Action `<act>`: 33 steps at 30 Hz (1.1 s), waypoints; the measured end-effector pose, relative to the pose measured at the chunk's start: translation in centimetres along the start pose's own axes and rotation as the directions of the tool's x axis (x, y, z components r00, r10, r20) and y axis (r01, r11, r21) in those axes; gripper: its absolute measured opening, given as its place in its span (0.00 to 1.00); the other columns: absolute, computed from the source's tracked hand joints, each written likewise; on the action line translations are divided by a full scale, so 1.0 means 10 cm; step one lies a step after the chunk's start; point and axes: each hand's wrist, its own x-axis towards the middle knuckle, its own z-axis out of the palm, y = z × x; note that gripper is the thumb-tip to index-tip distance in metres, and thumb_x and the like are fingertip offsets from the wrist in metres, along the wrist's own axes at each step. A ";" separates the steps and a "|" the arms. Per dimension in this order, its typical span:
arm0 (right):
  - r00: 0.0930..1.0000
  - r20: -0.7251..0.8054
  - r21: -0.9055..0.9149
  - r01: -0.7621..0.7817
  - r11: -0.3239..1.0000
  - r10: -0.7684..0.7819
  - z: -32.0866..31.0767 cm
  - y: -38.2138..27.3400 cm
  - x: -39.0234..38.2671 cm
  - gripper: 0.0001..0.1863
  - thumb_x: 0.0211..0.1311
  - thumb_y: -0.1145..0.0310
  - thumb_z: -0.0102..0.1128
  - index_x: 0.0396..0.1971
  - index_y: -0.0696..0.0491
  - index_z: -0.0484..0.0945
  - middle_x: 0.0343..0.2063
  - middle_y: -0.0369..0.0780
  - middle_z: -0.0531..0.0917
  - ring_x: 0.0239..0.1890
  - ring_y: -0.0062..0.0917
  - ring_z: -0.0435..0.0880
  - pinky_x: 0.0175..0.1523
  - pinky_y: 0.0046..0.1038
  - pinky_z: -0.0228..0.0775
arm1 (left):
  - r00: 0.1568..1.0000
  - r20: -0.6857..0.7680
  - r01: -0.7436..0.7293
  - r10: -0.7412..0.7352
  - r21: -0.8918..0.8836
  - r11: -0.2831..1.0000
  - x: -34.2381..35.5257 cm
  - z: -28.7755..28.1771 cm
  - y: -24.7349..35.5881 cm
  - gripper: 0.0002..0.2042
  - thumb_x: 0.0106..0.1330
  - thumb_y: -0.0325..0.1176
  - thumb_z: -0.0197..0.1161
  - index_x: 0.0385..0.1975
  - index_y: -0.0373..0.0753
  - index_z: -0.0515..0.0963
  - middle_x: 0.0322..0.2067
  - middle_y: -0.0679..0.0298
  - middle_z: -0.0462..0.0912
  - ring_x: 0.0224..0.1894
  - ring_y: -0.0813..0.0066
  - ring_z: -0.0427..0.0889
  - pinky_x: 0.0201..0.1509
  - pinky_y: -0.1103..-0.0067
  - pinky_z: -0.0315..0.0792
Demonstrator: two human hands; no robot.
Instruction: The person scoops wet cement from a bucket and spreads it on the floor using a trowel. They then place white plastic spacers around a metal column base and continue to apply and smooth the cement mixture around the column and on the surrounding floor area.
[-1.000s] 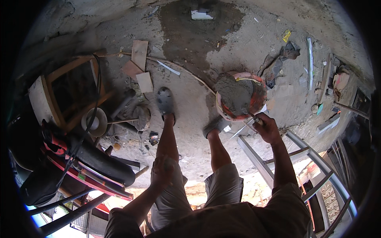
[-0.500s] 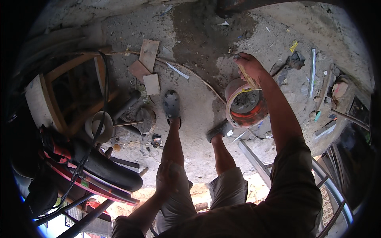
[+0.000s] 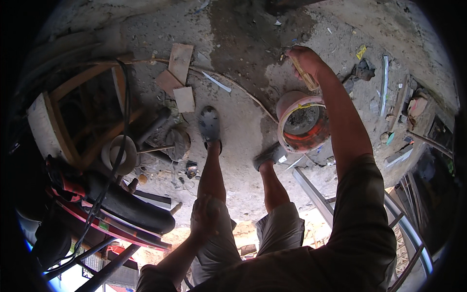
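Note:
My right hand (image 3: 307, 63) is closed around a flat, straw-coloured wooden-looking piece (image 3: 305, 77); whether it is a stick or a brush handle I cannot tell. It hangs slanting just beyond the far rim of a round bucket (image 3: 288, 103). Inside the bucket is grey wet-looking material (image 3: 302, 121) against an orange-red inner wall, and a yellow smear marks the rim. My right forearm hides part of the bucket's right side. Over on my left knee, my left hand (image 3: 206, 214) lies with its fingers spread, holding nothing.
Flat board pieces (image 3: 180, 63) lie left of a dark wet patch (image 3: 238, 58). A hose (image 3: 243, 92) crosses the floor. To the left stand a wooden frame (image 3: 58, 131), a pale bucket (image 3: 119, 155) and a motorbike (image 3: 126, 204). Metal bars (image 3: 314, 192) lie near my right leg.
My right hand has lifted away from the bucket, taking the straw-coloured piece off its rim. My left hand stays on the knee. The whole view has shifted slightly.

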 end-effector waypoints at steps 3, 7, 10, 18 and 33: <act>1.000 0.010 -0.034 0.030 0.999 -0.029 0.04 -0.07 -0.06 0.17 0.71 0.52 0.55 0.43 0.51 0.76 0.24 0.38 0.77 0.20 0.25 0.77 0.26 0.32 0.72 | 1.000 0.003 0.016 -0.016 0.013 1.000 0.01 0.01 -0.01 0.28 0.65 0.39 0.65 0.62 0.32 0.69 0.57 0.40 0.72 0.58 0.40 0.72 0.61 0.57 0.70; 1.000 0.016 -0.042 0.015 0.999 -0.015 -0.14 -0.01 0.06 0.16 0.72 0.53 0.54 0.42 0.52 0.75 0.23 0.39 0.77 0.21 0.25 0.78 0.25 0.32 0.71 | 1.000 -0.011 -0.011 0.011 0.014 1.000 0.02 0.05 -0.02 0.28 0.65 0.39 0.65 0.63 0.33 0.69 0.57 0.40 0.72 0.57 0.40 0.72 0.61 0.57 0.70; 1.000 -0.015 -0.065 0.021 0.998 -0.022 0.01 -0.09 -0.07 0.15 0.73 0.54 0.52 0.41 0.52 0.75 0.23 0.40 0.76 0.20 0.26 0.77 0.25 0.32 0.71 | 1.000 -0.017 0.001 -0.001 0.009 1.000 -0.01 0.04 0.01 0.28 0.65 0.38 0.65 0.62 0.33 0.69 0.57 0.40 0.72 0.58 0.40 0.72 0.61 0.57 0.70; 0.995 -0.064 -0.166 0.065 0.984 -0.077 -0.12 0.02 0.04 0.19 0.72 0.53 0.54 0.48 0.54 0.75 0.19 0.40 0.77 0.19 0.27 0.78 0.27 0.34 0.72 | 1.000 0.004 0.023 -0.023 -0.002 1.000 0.00 0.04 0.03 0.28 0.64 0.39 0.65 0.62 0.33 0.69 0.57 0.39 0.72 0.58 0.39 0.72 0.62 0.57 0.70; 0.993 -0.071 -0.354 0.062 0.933 -0.093 -0.76 0.20 0.10 0.23 0.70 0.53 0.57 0.54 0.55 0.75 0.22 0.39 0.76 0.15 0.25 0.74 0.22 0.31 0.67 | 0.999 -0.032 0.005 -0.005 -0.009 1.000 0.00 0.12 0.07 0.27 0.63 0.36 0.66 0.61 0.32 0.70 0.56 0.40 0.73 0.57 0.40 0.73 0.61 0.57 0.70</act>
